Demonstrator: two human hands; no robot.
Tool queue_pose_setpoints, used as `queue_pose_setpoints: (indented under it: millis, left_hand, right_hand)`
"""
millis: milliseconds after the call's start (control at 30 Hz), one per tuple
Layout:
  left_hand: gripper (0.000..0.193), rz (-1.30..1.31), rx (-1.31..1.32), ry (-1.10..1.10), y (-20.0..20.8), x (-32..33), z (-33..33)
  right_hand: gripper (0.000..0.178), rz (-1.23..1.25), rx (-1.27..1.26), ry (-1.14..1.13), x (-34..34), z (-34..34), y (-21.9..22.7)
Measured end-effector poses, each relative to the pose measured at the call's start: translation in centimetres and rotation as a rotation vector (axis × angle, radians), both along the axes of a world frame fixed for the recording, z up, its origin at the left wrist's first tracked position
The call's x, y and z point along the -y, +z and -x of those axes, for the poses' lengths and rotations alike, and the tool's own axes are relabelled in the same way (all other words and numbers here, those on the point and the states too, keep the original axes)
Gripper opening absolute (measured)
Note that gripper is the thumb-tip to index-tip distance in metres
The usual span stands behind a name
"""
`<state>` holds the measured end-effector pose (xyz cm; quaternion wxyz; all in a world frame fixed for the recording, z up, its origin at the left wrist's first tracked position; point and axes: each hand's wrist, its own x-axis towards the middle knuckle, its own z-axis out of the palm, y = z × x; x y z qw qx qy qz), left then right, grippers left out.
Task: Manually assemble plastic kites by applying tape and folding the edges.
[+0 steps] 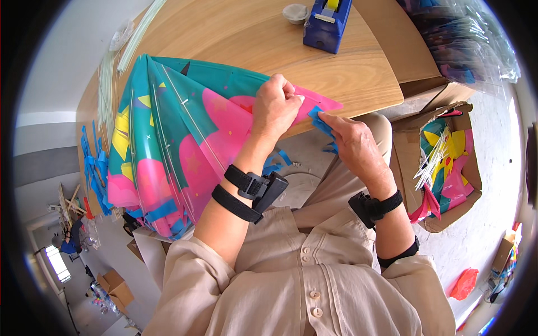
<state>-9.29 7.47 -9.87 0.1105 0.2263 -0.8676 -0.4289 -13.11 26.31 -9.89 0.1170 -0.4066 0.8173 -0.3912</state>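
A kite [193,126] of teal sheet with pink and yellow patches lies folded on the table, thin white rods running along it. Its pink tip [322,102] points right, by the table's edge. My left hand [274,106] is closed in a pinch on the kite's pink edge near that tip. Between the fingers of my right hand [356,143] is a blue strip [318,119], close against the pink tip; I cannot tell if the two are joined. The kite's lower left part hangs past the table edge.
On the wooden table [241,33] stand a blue tape dispenser [327,28] and a small whitish bowl [295,13]. Pale rods [106,89] and blue strips [96,168] lie at the left. At right, a cardboard box [403,168] holds colourful kite pieces. Clear plastic packages [471,45] lie behind.
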Motion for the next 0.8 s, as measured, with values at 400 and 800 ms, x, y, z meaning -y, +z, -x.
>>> queue_pose_setpoints:
  millis: [400, 800]
  left_hand:
    - [0.019, -0.121, -0.109, 0.029, -0.9, 0.2, -0.4]
    - [0.032, -0.018, 0.041, 0.030, 0.4, -0.7, -0.6]
  right_hand:
    - [0.041, 0.087, 0.539, -0.137, 0.0, 0.1, -1.2]
    - [0.032, 0.299, 1.057, -0.234, -0.4, 1.6, -2.0]
